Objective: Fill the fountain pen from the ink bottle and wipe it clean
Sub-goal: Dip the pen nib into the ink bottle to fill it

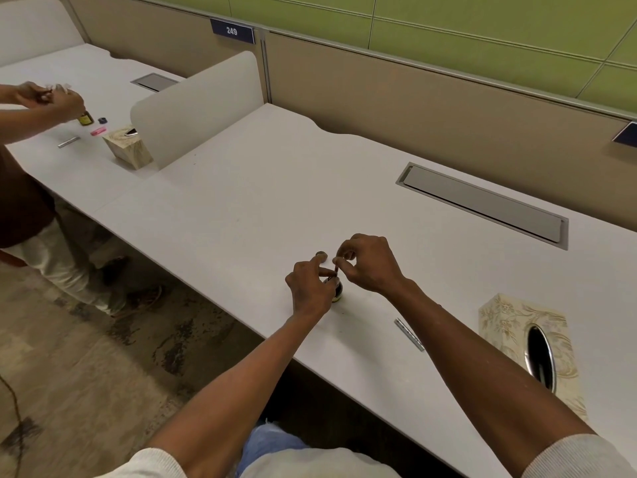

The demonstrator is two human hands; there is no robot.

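Reading "249", a blue tag [232, 31] tops the partition [413, 98] behind both hands.

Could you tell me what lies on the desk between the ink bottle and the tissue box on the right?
In the head view, a silver pen part lies flat on the desk between the ink bottle and the tissue box, touching neither.

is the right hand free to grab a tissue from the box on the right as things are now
Probably not yet: the right hand is pinching the pen over the ink bottle. The path to the tissue box looks clear.
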